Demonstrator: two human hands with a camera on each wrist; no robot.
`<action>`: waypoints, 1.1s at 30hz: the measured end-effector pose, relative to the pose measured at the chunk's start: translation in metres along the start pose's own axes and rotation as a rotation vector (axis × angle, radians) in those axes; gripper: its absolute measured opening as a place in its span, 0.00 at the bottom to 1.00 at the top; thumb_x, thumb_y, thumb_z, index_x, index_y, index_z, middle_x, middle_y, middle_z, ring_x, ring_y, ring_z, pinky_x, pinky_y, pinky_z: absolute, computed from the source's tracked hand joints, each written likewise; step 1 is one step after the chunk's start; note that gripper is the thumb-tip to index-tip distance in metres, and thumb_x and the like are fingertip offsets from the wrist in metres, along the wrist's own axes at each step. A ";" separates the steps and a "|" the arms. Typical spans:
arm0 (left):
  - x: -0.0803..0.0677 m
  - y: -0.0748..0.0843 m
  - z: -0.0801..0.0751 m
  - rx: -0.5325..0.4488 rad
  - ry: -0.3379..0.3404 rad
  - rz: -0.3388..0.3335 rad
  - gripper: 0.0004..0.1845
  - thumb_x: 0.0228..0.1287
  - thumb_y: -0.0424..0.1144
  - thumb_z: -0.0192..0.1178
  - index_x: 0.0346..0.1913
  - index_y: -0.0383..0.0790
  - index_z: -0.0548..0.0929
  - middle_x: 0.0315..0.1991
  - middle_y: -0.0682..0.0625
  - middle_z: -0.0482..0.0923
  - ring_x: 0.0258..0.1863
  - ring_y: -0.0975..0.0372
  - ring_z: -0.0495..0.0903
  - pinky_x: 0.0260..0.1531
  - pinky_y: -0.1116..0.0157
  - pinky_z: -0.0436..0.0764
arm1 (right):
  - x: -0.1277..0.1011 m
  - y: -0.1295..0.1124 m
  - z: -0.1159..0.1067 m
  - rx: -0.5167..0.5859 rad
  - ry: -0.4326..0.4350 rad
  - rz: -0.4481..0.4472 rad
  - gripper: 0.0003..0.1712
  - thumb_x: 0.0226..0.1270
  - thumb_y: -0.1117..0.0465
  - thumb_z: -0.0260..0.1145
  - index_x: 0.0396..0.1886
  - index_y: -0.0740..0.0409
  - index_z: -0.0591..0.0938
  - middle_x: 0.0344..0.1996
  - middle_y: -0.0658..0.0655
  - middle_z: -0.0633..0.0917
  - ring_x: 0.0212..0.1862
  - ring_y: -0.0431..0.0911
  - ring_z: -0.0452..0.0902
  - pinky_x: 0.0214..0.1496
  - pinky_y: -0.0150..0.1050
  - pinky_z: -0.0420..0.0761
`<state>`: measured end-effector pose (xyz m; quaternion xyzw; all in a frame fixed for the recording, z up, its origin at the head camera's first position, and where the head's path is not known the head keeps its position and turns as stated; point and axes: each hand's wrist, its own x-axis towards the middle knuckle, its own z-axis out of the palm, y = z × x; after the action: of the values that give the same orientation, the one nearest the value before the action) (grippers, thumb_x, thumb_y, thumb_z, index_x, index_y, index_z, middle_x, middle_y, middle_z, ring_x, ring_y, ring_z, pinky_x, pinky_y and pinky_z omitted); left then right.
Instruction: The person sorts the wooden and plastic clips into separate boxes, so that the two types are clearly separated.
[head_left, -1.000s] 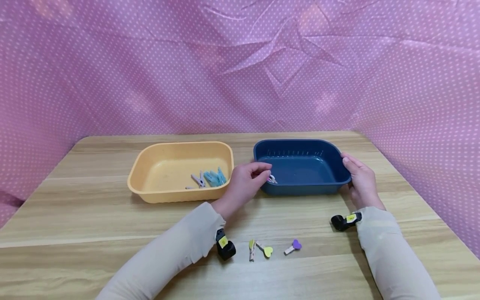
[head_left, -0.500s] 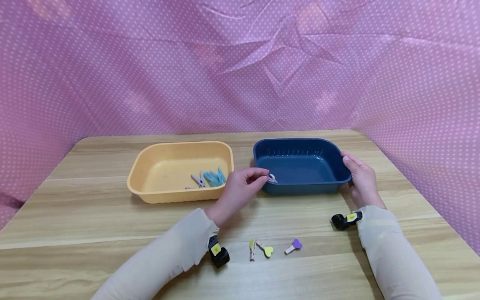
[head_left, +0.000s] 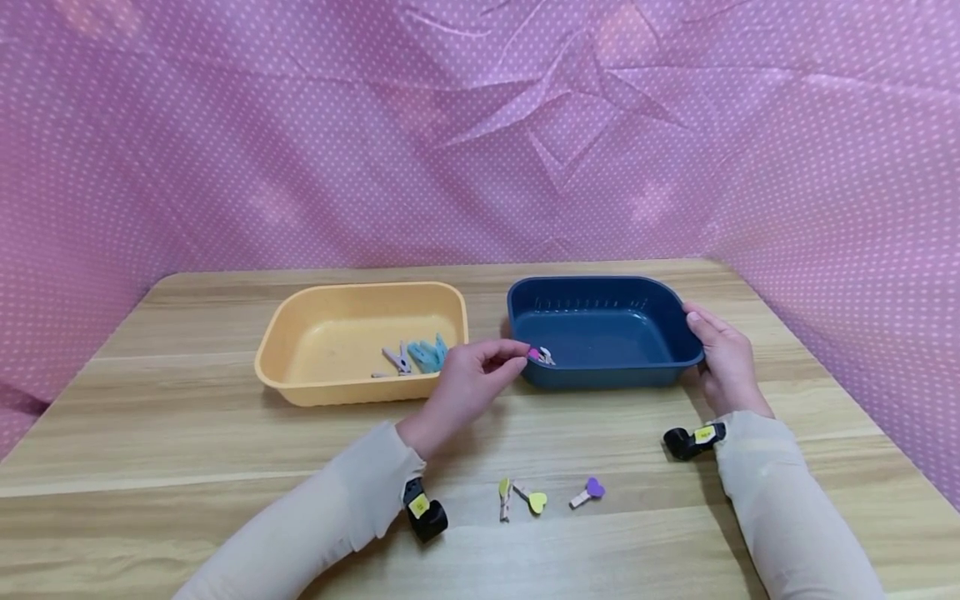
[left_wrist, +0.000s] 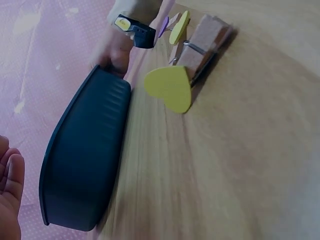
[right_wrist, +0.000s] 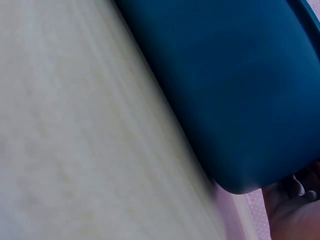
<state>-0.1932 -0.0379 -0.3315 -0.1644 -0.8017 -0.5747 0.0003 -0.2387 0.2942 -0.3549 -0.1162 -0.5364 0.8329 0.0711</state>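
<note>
My left hand (head_left: 468, 379) is at the near left corner of the blue plastic basin (head_left: 611, 377), its thumb and fingertips a little apart. Right beside those fingertips, inside the basin, lies a clothespin with a magenta heart (head_left: 534, 353) next to something whitish. With the thumb over the rim, my right hand (head_left: 726, 362) grips the basin's right end; the left wrist view shows that hand (left_wrist: 120, 55) at the far end. Nearer to me on the table lie two wooden clothespins with yellow hearts, one of them a yellow-heart clothespin (head_left: 536, 502), and a purple-heart clothespin (head_left: 592, 489).
A yellow basin (head_left: 315, 393) stands on the left, with blue clothespins (head_left: 427, 357) and a pale purple clothespin (head_left: 398, 359) in its near right part. Both basins rest on a wood-grain table (head_left: 187, 467). A pink dotted cloth (head_left: 375, 150) hangs behind and at the sides.
My left hand has drawn back leftward from the blue basin's corner, and the magenta-heart clothespin now shows inside, let go. My right hand has stayed on the basin's rim.
</note>
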 end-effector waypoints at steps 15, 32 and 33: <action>-0.015 -0.002 -0.002 -0.002 -0.052 0.051 0.10 0.60 0.35 0.61 0.44 0.38 0.85 0.41 0.46 0.84 0.33 0.63 0.76 0.33 0.72 0.78 | 0.001 0.000 -0.001 -0.001 0.005 0.006 0.11 0.58 0.60 0.67 0.42 0.51 0.85 0.35 0.41 0.86 0.39 0.33 0.81 0.41 0.27 0.80; -0.030 0.001 -0.008 0.012 -0.082 0.069 0.09 0.60 0.35 0.61 0.43 0.41 0.85 0.39 0.52 0.84 0.33 0.63 0.76 0.33 0.70 0.79 | 0.002 -0.001 -0.001 -0.015 0.020 0.018 0.13 0.58 0.59 0.68 0.44 0.51 0.85 0.36 0.40 0.85 0.40 0.33 0.81 0.41 0.26 0.80; -0.031 0.000 -0.008 0.011 -0.085 0.069 0.09 0.60 0.35 0.61 0.43 0.42 0.85 0.39 0.52 0.84 0.34 0.64 0.76 0.33 0.70 0.79 | 0.002 0.000 -0.001 -0.013 0.020 0.017 0.13 0.58 0.59 0.68 0.44 0.51 0.85 0.36 0.40 0.85 0.40 0.33 0.81 0.40 0.26 0.80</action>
<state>-0.1655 -0.0531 -0.3345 -0.2163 -0.7979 -0.5624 -0.0131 -0.2401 0.2954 -0.3550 -0.1295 -0.5403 0.8286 0.0686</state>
